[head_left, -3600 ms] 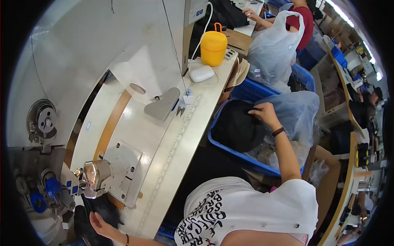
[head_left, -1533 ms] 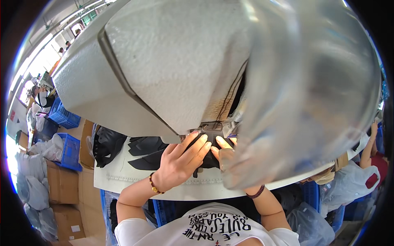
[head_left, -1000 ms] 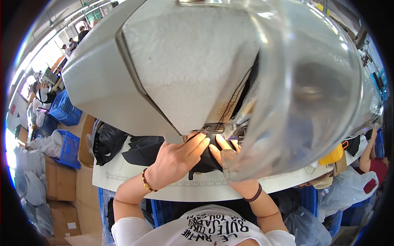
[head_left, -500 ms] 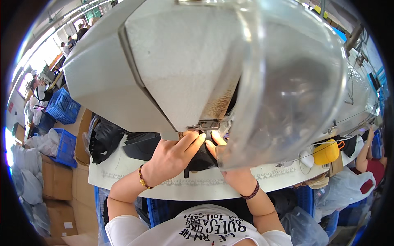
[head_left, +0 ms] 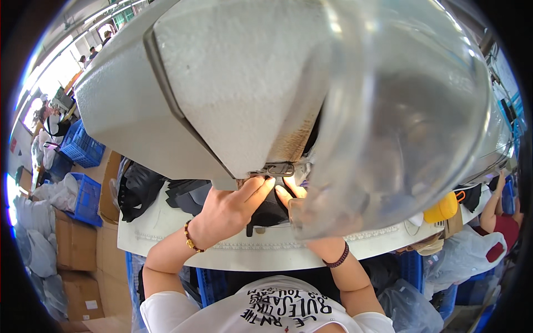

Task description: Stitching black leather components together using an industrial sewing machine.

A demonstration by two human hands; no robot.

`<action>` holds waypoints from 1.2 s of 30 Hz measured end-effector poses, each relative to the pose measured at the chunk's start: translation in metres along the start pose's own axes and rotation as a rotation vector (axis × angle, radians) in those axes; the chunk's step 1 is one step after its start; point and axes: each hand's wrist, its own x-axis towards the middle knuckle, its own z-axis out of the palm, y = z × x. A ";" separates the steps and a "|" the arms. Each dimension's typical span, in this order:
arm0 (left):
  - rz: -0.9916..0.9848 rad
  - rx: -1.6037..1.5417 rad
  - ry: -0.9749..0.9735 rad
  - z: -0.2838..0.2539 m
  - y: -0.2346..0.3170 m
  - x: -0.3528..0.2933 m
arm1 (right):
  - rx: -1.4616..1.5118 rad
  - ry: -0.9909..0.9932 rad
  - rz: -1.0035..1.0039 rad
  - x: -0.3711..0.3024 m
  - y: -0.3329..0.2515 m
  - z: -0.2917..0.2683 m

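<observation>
Counted left to right about the view's centre: two cardboard boxes (head_left: pixel 79 244) at eight o'clock, two blue crates (head_left: pixel 86 151) near nine, several dark pieces (head_left: pixel 141 191) past them, the left hand (head_left: pixel 227 210) at seven, one black piece (head_left: pixel 268 211) at six under one machine head (head_left: pixel 239 94), the right hand (head_left: pixel 305 213) at five, partly behind one clear shield (head_left: pixel 411 122). Both hands lay extended fingers on the black piece; gripping cannot be confirmed. The pale surface (head_left: pixel 183 240) bears a ruled strip; the room shows ceiling lights (head_left: pixel 101 16) toward ten.
</observation>
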 end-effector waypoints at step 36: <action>-0.043 0.211 0.050 0.002 0.029 0.005 | 0.292 0.063 0.078 -0.007 0.049 0.007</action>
